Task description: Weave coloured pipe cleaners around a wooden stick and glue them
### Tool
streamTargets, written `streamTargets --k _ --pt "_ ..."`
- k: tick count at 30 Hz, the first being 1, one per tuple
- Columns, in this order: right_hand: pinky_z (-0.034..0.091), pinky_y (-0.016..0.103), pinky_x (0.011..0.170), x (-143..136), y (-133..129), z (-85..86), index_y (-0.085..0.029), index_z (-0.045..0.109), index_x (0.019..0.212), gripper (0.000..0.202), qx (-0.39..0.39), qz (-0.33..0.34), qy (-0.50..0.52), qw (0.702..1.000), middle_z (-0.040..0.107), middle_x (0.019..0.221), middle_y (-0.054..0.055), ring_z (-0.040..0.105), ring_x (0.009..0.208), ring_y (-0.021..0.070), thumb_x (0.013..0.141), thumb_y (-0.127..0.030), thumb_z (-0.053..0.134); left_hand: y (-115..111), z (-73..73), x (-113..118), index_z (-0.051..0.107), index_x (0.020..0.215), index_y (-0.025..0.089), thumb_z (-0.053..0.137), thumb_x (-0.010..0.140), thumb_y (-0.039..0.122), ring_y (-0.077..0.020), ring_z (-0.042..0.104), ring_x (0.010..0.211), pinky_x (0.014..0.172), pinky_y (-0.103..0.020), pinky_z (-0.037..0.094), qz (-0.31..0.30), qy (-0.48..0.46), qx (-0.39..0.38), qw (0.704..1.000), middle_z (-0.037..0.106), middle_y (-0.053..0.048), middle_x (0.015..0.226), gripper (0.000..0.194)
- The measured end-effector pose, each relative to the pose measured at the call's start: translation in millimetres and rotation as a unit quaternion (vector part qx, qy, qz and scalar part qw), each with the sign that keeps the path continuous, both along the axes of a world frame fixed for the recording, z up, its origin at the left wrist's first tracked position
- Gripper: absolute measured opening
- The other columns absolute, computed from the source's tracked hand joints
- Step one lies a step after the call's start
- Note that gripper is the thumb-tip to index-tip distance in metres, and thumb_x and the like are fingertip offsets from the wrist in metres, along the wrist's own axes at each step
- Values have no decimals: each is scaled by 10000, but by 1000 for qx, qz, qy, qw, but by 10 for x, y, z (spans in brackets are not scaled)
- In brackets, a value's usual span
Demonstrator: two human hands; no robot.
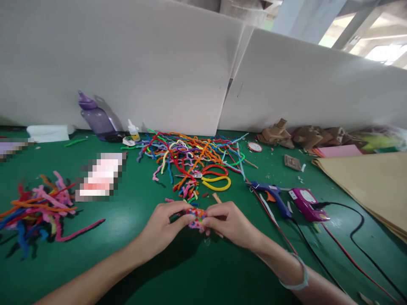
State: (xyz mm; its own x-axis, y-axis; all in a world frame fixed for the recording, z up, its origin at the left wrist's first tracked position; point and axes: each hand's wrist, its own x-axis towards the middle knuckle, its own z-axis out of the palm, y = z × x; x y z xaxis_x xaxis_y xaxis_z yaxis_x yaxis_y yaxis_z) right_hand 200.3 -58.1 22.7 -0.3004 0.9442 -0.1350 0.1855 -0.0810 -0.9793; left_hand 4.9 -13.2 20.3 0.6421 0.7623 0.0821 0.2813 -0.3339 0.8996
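Observation:
A small multicoloured piece (197, 217), with orange, blue, red and pink bits, is held up between both hands near the bottom middle. My left hand (170, 222) pinches its left side between thumb and fingers. On the right side, my right hand (227, 221) grips it the same way. Short cut bits of pipe cleaner (190, 189) lie just beyond the hands. Scissors (216, 178) with one red and one yellow handle loop rest behind them, beside a large tangle of coloured pipe cleaners (190, 150).
More pipe cleaners (47, 201) are piled at the left. A purple bottle (97, 118) and a small glue bottle (134, 131) stand by the white partition. To the right lie a blue glue gun (270, 195), a magenta box (308, 204), cables and brown paper (369, 182).

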Motion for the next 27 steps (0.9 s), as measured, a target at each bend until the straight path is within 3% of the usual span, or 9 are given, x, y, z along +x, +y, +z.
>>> streamTargets --k 4,10,14,17,19,23,27 --pt "388 200 524 37 16 22 -158 699 656 221 51 6 -32 998 639 617 4 536 548 95 828 -258 603 -13 -9 12 656 790 185 526 888 275 -129 582 704 674 -213 412 8 18 36 999 675 24 757 187" --pt "333 187 502 215 61 142 -170 700 782 182 82 113 -138 981 615 642 -22 464 548 83 824 -327 618 -7 -23 25 632 841 192 539 885 283 -128 588 713 675 -216 416 -34 68 81 994 659 17 786 138" --pt "349 193 597 167 12 111 -164 633 746 110 178 100 -184 962 593 667 -31 470 584 76 829 -216 581 3 -26 8 630 896 186 553 878 297 -139 592 766 708 -227 416 -91 81 120 985 653 -9 840 136" --pt "308 209 582 83 -32 49 -158 521 634 146 245 74 -220 941 494 604 -44 414 571 77 766 -149 583 -1 -27 13 635 836 172 573 871 307 -135 586 741 689 -218 405 -101 72 123 985 652 -9 789 152" --pt "281 215 553 31 -58 22 -163 445 582 206 258 72 -196 943 432 577 -48 381 561 80 738 -136 577 -14 -11 27 636 794 171 538 894 274 -129 577 726 690 -213 399 -118 48 110 986 651 -4 755 174" --pt "278 219 530 -47 -112 21 -167 405 538 275 195 60 -56 977 378 561 -45 364 554 84 769 -168 553 -66 62 45 641 758 166 528 899 270 -127 568 721 706 -210 404 -138 -12 25 990 643 0 742 208" --pt "322 200 479 -57 -116 27 -165 477 597 269 61 46 82 994 425 573 -40 407 515 80 828 -281 551 -93 81 34 637 733 157 533 881 334 -123 523 648 605 -203 384 -107 -36 -85 990 606 7 686 253"
